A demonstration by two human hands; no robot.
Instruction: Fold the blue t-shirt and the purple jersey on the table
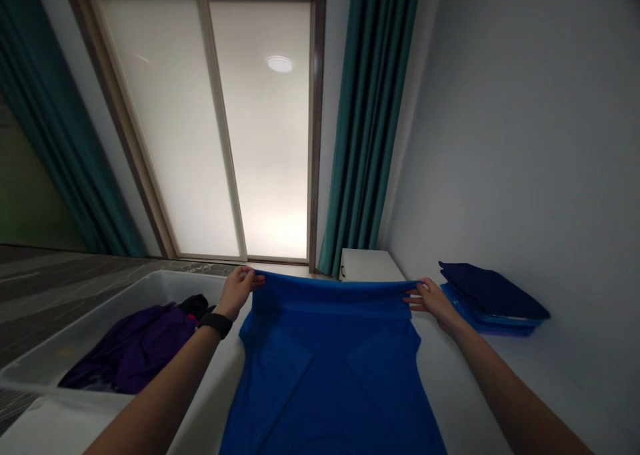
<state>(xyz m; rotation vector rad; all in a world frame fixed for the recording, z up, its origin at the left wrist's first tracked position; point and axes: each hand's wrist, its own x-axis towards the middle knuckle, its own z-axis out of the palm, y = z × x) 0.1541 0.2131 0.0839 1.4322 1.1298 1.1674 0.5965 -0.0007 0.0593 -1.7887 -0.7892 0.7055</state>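
Note:
A blue garment point(333, 361) lies spread over a white surface point(465, 388) in front of me, its sleeves folded inward in slanting lines. Its far edge is lifted and doubled over in a straight band. My left hand point(241, 288) pinches the left corner of that edge; a black band is round the wrist. At the right corner, my right hand point(425, 296) grips the cloth between thumb and fingers, with the other fingers spread against it.
A translucent bin point(45, 348) with purple and dark clothes point(143, 345) stands at the left. Folded dark and blue clothes point(493, 295) are stacked at the right by the wall. A white cabinet point(373, 265) and teal curtain point(373, 121) are behind.

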